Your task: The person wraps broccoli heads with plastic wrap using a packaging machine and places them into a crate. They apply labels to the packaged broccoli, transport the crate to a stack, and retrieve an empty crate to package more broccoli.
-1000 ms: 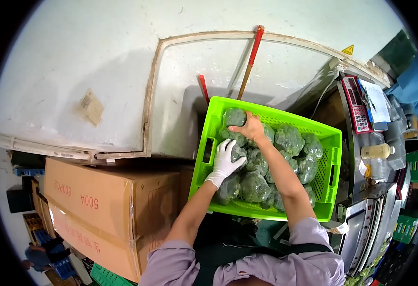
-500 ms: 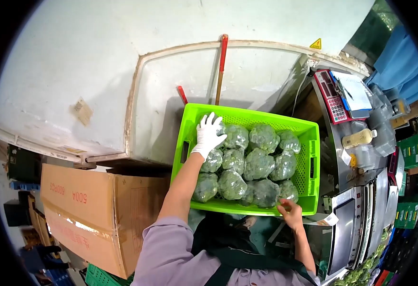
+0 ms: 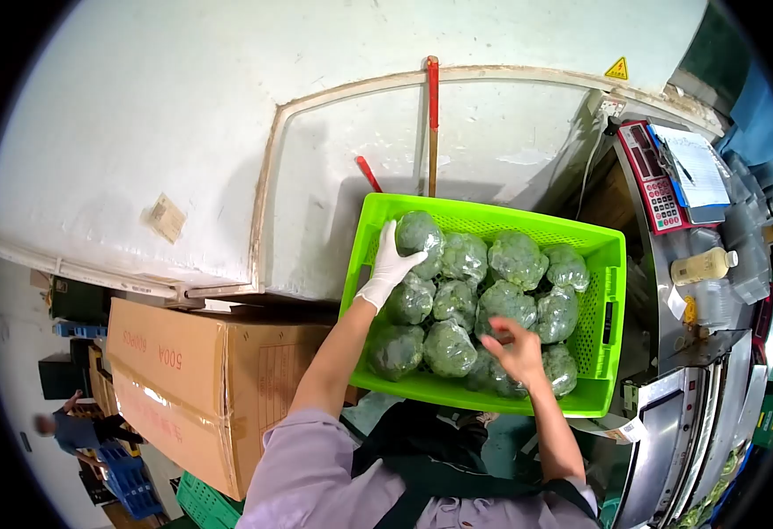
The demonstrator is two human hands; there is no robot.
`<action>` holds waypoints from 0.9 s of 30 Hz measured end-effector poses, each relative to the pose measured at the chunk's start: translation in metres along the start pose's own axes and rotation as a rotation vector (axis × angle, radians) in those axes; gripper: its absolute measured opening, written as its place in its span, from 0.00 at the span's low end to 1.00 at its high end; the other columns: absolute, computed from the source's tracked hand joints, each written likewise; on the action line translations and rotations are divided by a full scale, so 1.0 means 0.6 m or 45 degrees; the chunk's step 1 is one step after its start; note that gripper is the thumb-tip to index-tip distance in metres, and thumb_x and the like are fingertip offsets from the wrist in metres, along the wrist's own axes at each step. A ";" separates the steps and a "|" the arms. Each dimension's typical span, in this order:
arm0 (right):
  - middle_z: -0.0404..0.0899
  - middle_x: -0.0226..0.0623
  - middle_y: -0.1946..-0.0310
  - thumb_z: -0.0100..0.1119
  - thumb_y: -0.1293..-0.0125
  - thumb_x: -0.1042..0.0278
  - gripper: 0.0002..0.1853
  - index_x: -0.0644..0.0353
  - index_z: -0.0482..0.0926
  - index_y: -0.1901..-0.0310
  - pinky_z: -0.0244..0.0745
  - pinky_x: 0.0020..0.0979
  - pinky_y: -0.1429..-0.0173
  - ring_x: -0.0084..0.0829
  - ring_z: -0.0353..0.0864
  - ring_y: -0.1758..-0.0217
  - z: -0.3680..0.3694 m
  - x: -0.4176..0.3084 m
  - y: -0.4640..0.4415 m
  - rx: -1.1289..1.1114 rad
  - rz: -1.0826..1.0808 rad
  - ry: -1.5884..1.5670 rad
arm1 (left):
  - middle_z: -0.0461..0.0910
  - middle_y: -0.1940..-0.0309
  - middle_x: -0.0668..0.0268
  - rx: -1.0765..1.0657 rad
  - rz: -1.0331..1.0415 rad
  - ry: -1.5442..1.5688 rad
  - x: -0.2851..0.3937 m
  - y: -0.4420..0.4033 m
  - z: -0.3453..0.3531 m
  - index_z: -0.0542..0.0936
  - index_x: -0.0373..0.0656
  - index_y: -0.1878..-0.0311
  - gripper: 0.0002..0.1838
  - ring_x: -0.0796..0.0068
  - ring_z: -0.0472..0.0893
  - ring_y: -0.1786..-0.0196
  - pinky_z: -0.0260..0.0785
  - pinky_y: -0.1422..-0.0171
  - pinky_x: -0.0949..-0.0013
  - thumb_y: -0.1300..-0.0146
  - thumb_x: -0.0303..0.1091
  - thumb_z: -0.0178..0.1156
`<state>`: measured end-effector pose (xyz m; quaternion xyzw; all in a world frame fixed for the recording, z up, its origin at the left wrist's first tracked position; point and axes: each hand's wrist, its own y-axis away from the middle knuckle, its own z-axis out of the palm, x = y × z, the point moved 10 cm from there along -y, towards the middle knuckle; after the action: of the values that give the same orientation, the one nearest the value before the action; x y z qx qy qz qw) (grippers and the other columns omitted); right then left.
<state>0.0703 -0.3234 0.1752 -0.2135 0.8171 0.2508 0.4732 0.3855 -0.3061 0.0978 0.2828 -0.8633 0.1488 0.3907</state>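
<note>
A bright green crate (image 3: 600, 326) holds several plastic-wrapped broccoli heads (image 3: 450, 349). My left hand (image 3: 391, 262), in a white glove, rests against the left side of the broccoli head (image 3: 420, 236) in the crate's upper left corner, thumb spread below it and fingers partly hidden behind it. My bare right hand (image 3: 517, 351) hovers over the lower right part of the broccoli, fingers apart and slightly curled, holding nothing.
A large cardboard box (image 3: 170, 388) stands left of the crate. At right, a metal counter (image 3: 655, 309) bears a red scale (image 3: 660, 201), a clipboard (image 3: 693, 167) and a bottle (image 3: 704, 265). Red-handled poles (image 3: 432, 97) lean on the wall. Another person (image 3: 73, 432) is at far left.
My right hand has gone from the upper left broccoli to the crate's lower edge, then up over the broccoli. My left hand has moved up to the corner head. The view has shifted.
</note>
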 end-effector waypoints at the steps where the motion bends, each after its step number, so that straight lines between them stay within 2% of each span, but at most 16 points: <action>1: 0.81 0.45 0.60 0.68 0.48 0.55 0.25 0.61 0.76 0.51 0.76 0.33 0.57 0.35 0.82 0.61 0.022 -0.013 -0.041 -0.036 0.006 0.025 | 0.56 0.34 0.49 -0.010 0.002 -0.002 -0.003 0.002 0.004 0.52 0.37 0.32 0.55 0.54 0.57 0.31 0.49 0.28 0.61 0.61 0.43 0.74; 3: 0.80 0.48 0.60 0.65 0.47 0.49 0.32 0.60 0.71 0.44 0.75 0.36 0.54 0.41 0.81 0.60 0.081 -0.021 -0.137 -0.071 -0.091 -0.004 | 0.58 0.35 0.49 -0.218 -0.282 0.266 -0.040 0.005 0.038 0.51 0.35 0.32 0.57 0.57 0.59 0.32 0.51 0.29 0.63 0.62 0.44 0.75; 5: 0.79 0.51 0.58 0.62 0.46 0.45 0.35 0.58 0.67 0.41 0.74 0.39 0.51 0.47 0.80 0.57 0.118 -0.047 -0.217 0.014 -0.160 0.097 | 0.62 0.37 0.50 -0.272 -0.245 0.369 -0.062 -0.011 0.059 0.52 0.36 0.33 0.56 0.59 0.63 0.35 0.56 0.33 0.63 0.62 0.44 0.75; 7: 0.77 0.52 0.53 0.61 0.43 0.49 0.31 0.57 0.67 0.41 0.75 0.41 0.54 0.51 0.78 0.55 0.158 -0.049 -0.279 0.329 -0.515 0.164 | 0.67 0.41 0.50 -0.247 -0.126 0.421 -0.055 -0.014 0.062 0.54 0.36 0.34 0.54 0.57 0.69 0.39 0.61 0.37 0.62 0.62 0.44 0.75; 8: 0.77 0.52 0.54 0.59 0.41 0.51 0.28 0.58 0.69 0.43 0.74 0.43 0.54 0.53 0.77 0.56 0.177 -0.044 -0.294 0.303 -0.408 0.262 | 0.71 0.46 0.49 -0.114 -0.062 0.247 -0.020 -0.006 0.037 0.56 0.36 0.36 0.53 0.53 0.73 0.44 0.65 0.41 0.59 0.63 0.46 0.75; 11: 0.79 0.50 0.62 0.57 0.40 0.55 0.19 0.55 0.74 0.50 0.73 0.47 0.57 0.53 0.78 0.60 0.190 -0.026 -0.313 0.269 -0.268 0.251 | 0.72 0.51 0.42 -0.153 -0.327 -0.128 -0.045 0.017 0.035 0.55 0.34 0.36 0.56 0.46 0.74 0.48 0.67 0.44 0.55 0.64 0.55 0.73; 13: 0.80 0.50 0.65 0.59 0.42 0.54 0.19 0.53 0.75 0.52 0.73 0.47 0.60 0.53 0.78 0.63 0.194 -0.020 -0.315 0.284 -0.268 0.283 | 0.70 0.50 0.40 -0.260 -0.412 -0.193 -0.073 0.022 0.046 0.52 0.31 0.35 0.61 0.45 0.73 0.47 0.66 0.44 0.55 0.65 0.59 0.72; 15: 0.80 0.49 0.68 0.61 0.44 0.53 0.19 0.54 0.76 0.54 0.73 0.47 0.62 0.52 0.79 0.64 0.211 0.001 -0.340 0.171 -0.082 0.393 | 0.69 0.48 0.39 -0.277 -0.418 -0.163 -0.093 0.016 0.053 0.50 0.30 0.34 0.62 0.45 0.72 0.46 0.66 0.43 0.55 0.65 0.60 0.72; 17: 0.80 0.49 0.71 0.62 0.45 0.53 0.19 0.54 0.76 0.55 0.73 0.47 0.61 0.51 0.79 0.65 0.209 -0.003 -0.344 0.212 -0.107 0.396 | 0.70 0.48 0.40 -0.292 -0.433 -0.112 -0.074 0.011 0.048 0.49 0.31 0.34 0.62 0.46 0.73 0.46 0.67 0.43 0.56 0.64 0.58 0.73; 18: 0.80 0.49 0.68 0.61 0.44 0.54 0.19 0.54 0.76 0.53 0.74 0.47 0.60 0.51 0.79 0.64 0.210 -0.004 -0.345 0.158 -0.043 0.412 | 0.71 0.47 0.42 -0.275 -0.416 -0.105 -0.075 0.004 0.050 0.50 0.31 0.34 0.62 0.48 0.74 0.46 0.67 0.43 0.57 0.65 0.57 0.74; 19: 0.80 0.50 0.64 0.60 0.43 0.55 0.19 0.54 0.75 0.52 0.74 0.47 0.58 0.52 0.79 0.64 0.213 -0.001 -0.340 0.100 0.026 0.425 | 0.71 0.47 0.43 -0.262 -0.404 -0.100 -0.077 0.003 0.051 0.51 0.31 0.34 0.61 0.49 0.74 0.46 0.67 0.42 0.58 0.65 0.55 0.74; 20: 0.78 0.50 0.59 0.59 0.43 0.56 0.20 0.54 0.74 0.50 0.74 0.47 0.57 0.52 0.79 0.61 0.210 -0.016 -0.326 0.127 -0.048 0.421 | 0.71 0.46 0.45 -0.236 -0.333 0.073 -0.069 0.001 0.052 0.52 0.31 0.35 0.60 0.52 0.74 0.44 0.66 0.41 0.59 0.65 0.53 0.75; 22: 0.72 0.50 0.46 0.57 0.42 0.60 0.23 0.55 0.70 0.45 0.75 0.46 0.53 0.51 0.77 0.55 0.186 -0.048 -0.273 0.146 -0.170 0.443 | 0.70 0.45 0.44 -0.240 -0.349 0.047 -0.075 0.000 0.055 0.52 0.29 0.35 0.59 0.53 0.73 0.43 0.65 0.40 0.60 0.65 0.51 0.75; 23: 0.74 0.50 0.49 0.59 0.43 0.61 0.23 0.57 0.71 0.45 0.75 0.45 0.52 0.51 0.77 0.53 0.160 -0.062 -0.233 0.220 -0.276 0.390 | 0.70 0.45 0.43 -0.217 -0.342 0.046 -0.103 -0.003 0.064 0.54 0.27 0.36 0.59 0.53 0.73 0.43 0.64 0.39 0.59 0.65 0.51 0.75; 25: 0.76 0.48 0.53 0.59 0.42 0.63 0.21 0.59 0.73 0.47 0.75 0.42 0.52 0.50 0.78 0.56 0.097 -0.069 -0.137 0.214 -0.444 0.181 | 0.70 0.45 0.42 -0.256 -0.330 0.003 -0.051 0.004 0.045 0.55 0.26 0.37 0.58 0.51 0.72 0.43 0.63 0.38 0.59 0.64 0.53 0.74; 27: 0.79 0.46 0.58 0.61 0.42 0.64 0.18 0.60 0.76 0.50 0.77 0.37 0.55 0.44 0.80 0.60 0.003 -0.060 -0.015 0.229 -0.265 0.062 | 0.63 0.41 0.39 -0.120 -0.277 -0.192 -0.057 0.005 0.033 0.56 0.27 0.37 0.58 0.47 0.66 0.39 0.58 0.34 0.57 0.64 0.55 0.73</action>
<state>0.0935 -0.3255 0.2040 -0.2600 0.8208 0.1209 0.4940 0.3905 -0.3005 0.0587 0.3664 -0.8604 0.0433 0.3515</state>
